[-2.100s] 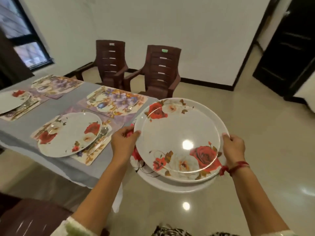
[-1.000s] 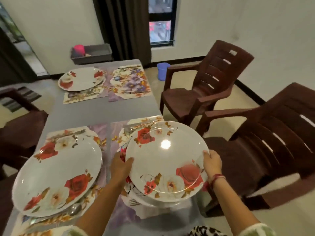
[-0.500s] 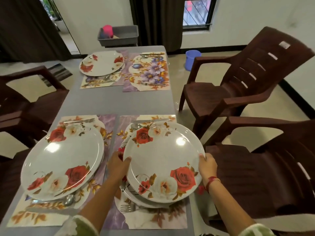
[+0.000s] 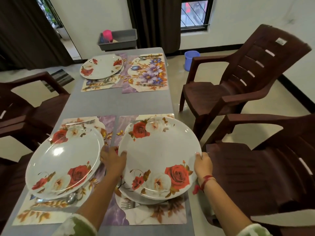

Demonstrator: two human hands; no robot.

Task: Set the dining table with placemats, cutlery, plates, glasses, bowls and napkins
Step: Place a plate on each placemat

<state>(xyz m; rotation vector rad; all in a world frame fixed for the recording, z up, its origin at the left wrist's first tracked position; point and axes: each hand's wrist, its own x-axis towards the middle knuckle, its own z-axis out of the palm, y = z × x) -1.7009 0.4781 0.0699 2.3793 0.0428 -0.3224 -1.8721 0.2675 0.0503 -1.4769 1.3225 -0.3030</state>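
1. My left hand (image 4: 112,161) and right hand (image 4: 203,163) grip opposite rims of the stacked plates (image 4: 158,154).
2. The stack is over the near-right placemat (image 4: 153,217); whether it is touching, I cannot tell.
3. A fork (image 4: 127,204) shows just beneath it.

At the table's (image 4: 117,103) near right corner, my left hand (image 4: 112,160) and right hand (image 4: 203,163) grip a stack of plates (image 4: 160,154) over the near right placemat (image 4: 153,217). Beside it to the left, a second plate (image 4: 66,160) sits on the near left placemat (image 4: 42,215), with a spoon (image 4: 70,199) before it. Toward the far edge lie the far left placemat (image 4: 98,86), carrying a third plate (image 4: 102,66), and the far right placemat (image 4: 146,74); two chairs (image 4: 238,79) stand off the right edge.
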